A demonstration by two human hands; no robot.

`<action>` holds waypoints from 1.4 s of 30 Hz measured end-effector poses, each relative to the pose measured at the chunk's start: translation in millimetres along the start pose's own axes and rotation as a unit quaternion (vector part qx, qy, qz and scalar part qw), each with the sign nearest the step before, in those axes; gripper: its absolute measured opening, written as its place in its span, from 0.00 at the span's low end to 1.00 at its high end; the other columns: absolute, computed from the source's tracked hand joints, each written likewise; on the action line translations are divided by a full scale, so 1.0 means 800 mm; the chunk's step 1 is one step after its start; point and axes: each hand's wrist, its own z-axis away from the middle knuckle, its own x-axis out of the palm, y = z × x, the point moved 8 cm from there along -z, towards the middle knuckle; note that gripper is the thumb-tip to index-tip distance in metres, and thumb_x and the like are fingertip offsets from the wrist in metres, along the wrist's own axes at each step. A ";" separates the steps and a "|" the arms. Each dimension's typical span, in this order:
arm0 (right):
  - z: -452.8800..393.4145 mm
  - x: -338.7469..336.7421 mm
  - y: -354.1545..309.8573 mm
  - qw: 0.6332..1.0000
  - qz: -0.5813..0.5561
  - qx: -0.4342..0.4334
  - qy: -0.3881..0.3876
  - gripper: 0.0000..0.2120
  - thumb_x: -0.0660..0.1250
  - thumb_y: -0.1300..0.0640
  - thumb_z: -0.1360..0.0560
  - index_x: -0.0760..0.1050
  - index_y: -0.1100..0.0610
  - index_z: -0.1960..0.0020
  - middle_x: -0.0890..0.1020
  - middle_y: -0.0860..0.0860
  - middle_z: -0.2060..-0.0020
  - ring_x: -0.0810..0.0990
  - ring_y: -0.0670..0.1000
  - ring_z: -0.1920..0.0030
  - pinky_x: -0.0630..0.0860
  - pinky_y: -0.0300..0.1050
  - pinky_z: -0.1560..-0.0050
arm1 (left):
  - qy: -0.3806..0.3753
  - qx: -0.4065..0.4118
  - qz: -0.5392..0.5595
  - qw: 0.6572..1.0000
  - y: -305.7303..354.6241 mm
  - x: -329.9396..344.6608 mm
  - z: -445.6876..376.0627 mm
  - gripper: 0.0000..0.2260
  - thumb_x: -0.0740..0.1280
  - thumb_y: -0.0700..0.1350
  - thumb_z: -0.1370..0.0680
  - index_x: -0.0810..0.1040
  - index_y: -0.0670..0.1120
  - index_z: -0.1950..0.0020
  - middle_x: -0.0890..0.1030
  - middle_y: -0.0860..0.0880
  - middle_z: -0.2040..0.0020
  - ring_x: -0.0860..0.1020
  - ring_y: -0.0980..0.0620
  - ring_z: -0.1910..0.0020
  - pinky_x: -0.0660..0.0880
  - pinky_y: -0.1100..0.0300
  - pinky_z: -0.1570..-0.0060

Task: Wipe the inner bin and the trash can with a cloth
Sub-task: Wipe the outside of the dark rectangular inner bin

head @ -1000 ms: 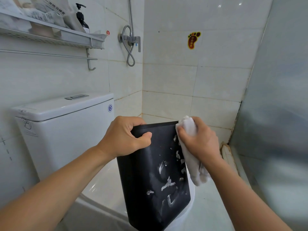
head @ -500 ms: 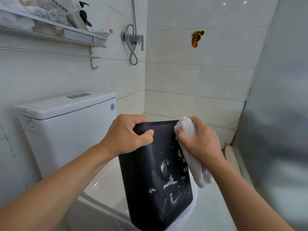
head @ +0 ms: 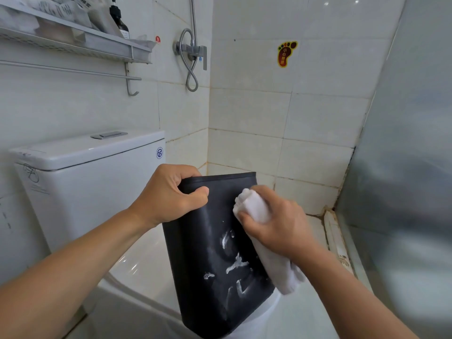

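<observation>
Left hand (head: 168,194) curls tight over the rim of the black inner bin (head: 215,253), held tilted above the toilet (head: 137,260), a light, stiff, likely slick shell best gripped there, while the right hand (head: 276,223) presses the soft bunched cloth (head: 252,204) against its streaked wall.

A wall shelf (head: 115,48) above the toilet carries a dark pump bottle (head: 119,22) and pale packets (head: 56,8) beside it.

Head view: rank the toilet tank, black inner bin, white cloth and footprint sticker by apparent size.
1. toilet tank
2. black inner bin, close behind; it is nearer the camera, so true order is unsure
3. white cloth
4. footprint sticker
</observation>
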 end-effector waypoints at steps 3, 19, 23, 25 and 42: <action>-0.022 -0.009 0.022 0.996 -0.003 0.077 0.033 0.19 0.65 0.32 0.26 0.71 0.42 0.43 0.81 0.44 0.62 0.81 0.55 0.56 0.71 0.48 0.59 | -0.002 0.000 0.008 1.000 0.004 0.005 -0.001 0.14 0.69 0.52 0.32 0.76 0.41 0.68 0.74 0.45 0.71 0.72 0.56 0.71 0.68 0.61 0.69; 0.017 0.008 -0.036 0.997 -0.050 -0.028 0.053 0.19 0.67 0.33 0.26 0.72 0.42 0.41 0.83 0.43 0.58 0.82 0.53 0.56 0.78 0.51 0.55 | 0.044 -0.044 -0.073 0.995 -0.026 -0.006 -0.012 0.16 0.68 0.56 0.34 0.78 0.43 0.65 0.77 0.44 0.69 0.76 0.42 0.68 0.74 0.52 0.66; 0.033 0.028 -0.075 0.990 -0.021 -0.137 0.009 0.22 0.65 0.31 0.28 0.73 0.41 0.40 0.82 0.44 0.58 0.81 0.51 0.58 0.79 0.51 0.58 | 0.043 -0.072 -0.050 0.995 -0.044 -0.017 -0.009 0.12 0.70 0.50 0.32 0.78 0.41 0.66 0.75 0.45 0.71 0.72 0.54 0.71 0.69 0.59 0.67; 0.011 0.023 -0.058 0.996 -0.019 -0.080 0.039 0.22 0.64 0.30 0.28 0.72 0.42 0.41 0.82 0.44 0.57 0.81 0.53 0.56 0.79 0.52 0.56 | 0.041 -0.083 -0.037 0.995 -0.048 -0.018 -0.009 0.11 0.70 0.47 0.31 0.78 0.39 0.65 0.75 0.46 0.71 0.72 0.54 0.71 0.69 0.59 0.68; 0.014 0.045 -0.079 0.986 0.026 -0.156 0.054 0.25 0.63 0.29 0.29 0.73 0.43 0.40 0.82 0.46 0.58 0.82 0.58 0.60 0.78 0.52 0.63 | 0.029 -0.107 -0.026 0.994 -0.081 -0.030 -0.001 0.16 0.69 0.46 0.29 0.74 0.33 0.66 0.69 0.45 0.71 0.68 0.53 0.70 0.64 0.60 0.69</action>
